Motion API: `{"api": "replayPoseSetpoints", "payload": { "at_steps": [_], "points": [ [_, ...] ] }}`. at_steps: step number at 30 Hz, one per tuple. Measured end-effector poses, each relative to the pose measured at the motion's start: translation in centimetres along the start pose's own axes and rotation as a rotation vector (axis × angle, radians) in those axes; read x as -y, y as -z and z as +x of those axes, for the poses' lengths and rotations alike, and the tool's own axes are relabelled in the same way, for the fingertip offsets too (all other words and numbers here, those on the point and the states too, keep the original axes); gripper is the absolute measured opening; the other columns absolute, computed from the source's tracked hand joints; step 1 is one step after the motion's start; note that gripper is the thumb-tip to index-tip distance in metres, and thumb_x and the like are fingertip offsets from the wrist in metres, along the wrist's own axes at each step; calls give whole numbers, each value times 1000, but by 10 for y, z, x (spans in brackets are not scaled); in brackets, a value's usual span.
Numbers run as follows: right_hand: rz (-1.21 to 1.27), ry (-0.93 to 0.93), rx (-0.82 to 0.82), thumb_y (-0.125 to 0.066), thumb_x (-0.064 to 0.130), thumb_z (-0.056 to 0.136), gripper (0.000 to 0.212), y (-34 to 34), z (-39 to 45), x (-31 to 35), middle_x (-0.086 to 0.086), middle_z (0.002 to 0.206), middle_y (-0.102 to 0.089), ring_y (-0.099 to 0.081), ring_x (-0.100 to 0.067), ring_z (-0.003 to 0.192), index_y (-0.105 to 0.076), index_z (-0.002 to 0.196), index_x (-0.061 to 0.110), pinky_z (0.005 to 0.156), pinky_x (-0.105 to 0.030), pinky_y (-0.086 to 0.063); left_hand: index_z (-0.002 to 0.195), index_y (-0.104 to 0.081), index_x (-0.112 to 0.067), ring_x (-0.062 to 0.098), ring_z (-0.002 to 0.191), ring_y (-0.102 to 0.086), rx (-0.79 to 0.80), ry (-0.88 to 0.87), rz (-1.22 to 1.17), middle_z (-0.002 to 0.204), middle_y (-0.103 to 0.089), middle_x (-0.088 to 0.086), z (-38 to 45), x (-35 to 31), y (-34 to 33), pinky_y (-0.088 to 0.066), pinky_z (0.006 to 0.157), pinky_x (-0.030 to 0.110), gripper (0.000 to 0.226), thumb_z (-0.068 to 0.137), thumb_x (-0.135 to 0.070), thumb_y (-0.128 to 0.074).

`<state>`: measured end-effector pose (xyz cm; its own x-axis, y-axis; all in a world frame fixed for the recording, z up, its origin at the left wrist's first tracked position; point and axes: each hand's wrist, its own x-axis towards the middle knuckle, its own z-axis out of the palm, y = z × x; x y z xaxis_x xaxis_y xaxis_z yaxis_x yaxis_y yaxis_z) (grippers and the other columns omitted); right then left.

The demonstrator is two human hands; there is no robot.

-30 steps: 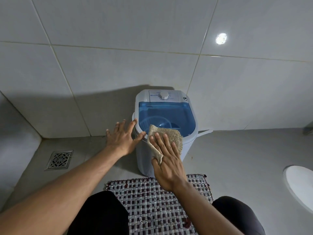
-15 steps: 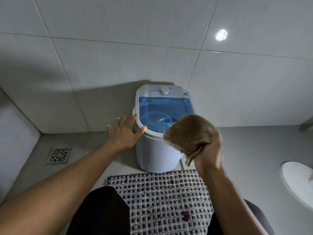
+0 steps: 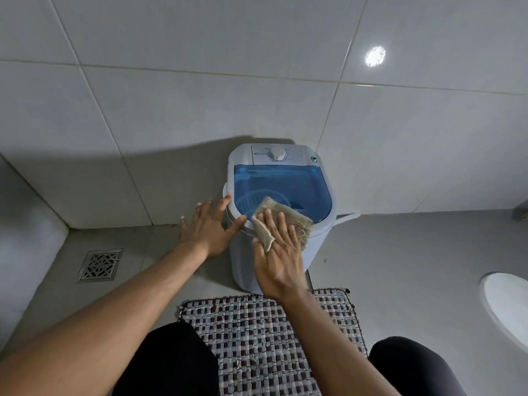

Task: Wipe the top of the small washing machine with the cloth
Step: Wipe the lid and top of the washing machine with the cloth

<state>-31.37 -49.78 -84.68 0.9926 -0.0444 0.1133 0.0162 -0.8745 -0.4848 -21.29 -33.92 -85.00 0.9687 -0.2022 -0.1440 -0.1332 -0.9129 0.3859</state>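
Cloth (image 3: 281, 221) under right hand (image 3: 278, 261) — lid's (image 3: 283, 190) near edge seemingly hidden

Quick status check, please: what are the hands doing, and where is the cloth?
Left hand open, bracing washer rim. Right hand flat, pressing cloth on lid's near edge. Nothing in the way.
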Motion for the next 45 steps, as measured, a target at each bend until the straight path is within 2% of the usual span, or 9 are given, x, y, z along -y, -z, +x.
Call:
{"api": "replayPoseSetpoints", "payload": {
  "at_steps": [7,12,17,25,29,32,36,39,45],
  "points": [
    [18,156,126,-12,44,97,67,14,29,0,6,172,-13,1,-11,159,-25,162,30,128,-31,6,159,-5,-47,32,157,-18,-59,-32,-9,169,-24,7,0,5,-6,-23,118,69,110,63,-99,6],
    [-69,248,237,-16,42,103,59,20,67,-11,8,172,-7,3,-11,159,-24,160,34,129,-38,2,158,-3,-48,31,158,-17,-63,-23,-7,170,-23,7,0,4,-5,-21,119,68,118,55,-101,14],
    [-120,274,282,-19,37,108,53,28,114,-7,2,173,-6,0,-16,160,-21,160,34,129,-40,0,158,1,-49,31,158,-16,-32,-9,-3,170,-23,5,-1,1,-5,-17,119,70,97,73,-96,-2],
    [194,-57,219,-16,38,107,57,39,173,19,-23,152,-48,-44,-37,141,-52,140,7,119,-47,-30,157,-2,-50,28,157,-19,-20,23,62,166,-28,5,-3,-5,1,-22,119,69,95,71,-92,0],
    [43,161,308,-12,35,105,54,30,162,19,-17,163,-36,-24,-34,154,-54,134,19,125,-48,-13,157,-8,-48,29,156,-21,-13,24,66,166,-29,7,-4,-5,2,-24,118,69,91,77,-90,-4],
    [-26,291,345,-12,35,105,53,21,146,8,-5,170,-25,-6,-25,159,-51,140,28,126,-44,-1,154,-24,-39,31,148,-38,-44,5,19,158,-39,5,-9,-12,3,-34,115,62,77,89,-80,-19],
    [-90,415,340,-20,36,108,48,18,121,-1,2,171,-20,-2,-21,160,-44,149,35,128,-44,1,126,-52,-23,31,108,-60,-268,-101,-86,123,-53,5,-15,-10,2,-47,80,41,43,93,-48,-41],
    [-121,441,310,-22,38,107,49,16,104,-5,7,172,-17,1,-15,159,-41,152,36,129,-43,1,104,-50,-18,32,98,-57,-341,-24,-203,107,-51,5,-15,1,1,-46,76,43,18,89,-25,-57],
    [-164,494,309,-21,39,106,53,22,66,-4,8,172,-13,4,-13,159,-33,157,33,129,-40,4,130,-54,-18,36,112,-58,-294,-7,-193,123,-54,16,-6,5,16,-50,91,47,39,95,-33,-58]
  ]
}}
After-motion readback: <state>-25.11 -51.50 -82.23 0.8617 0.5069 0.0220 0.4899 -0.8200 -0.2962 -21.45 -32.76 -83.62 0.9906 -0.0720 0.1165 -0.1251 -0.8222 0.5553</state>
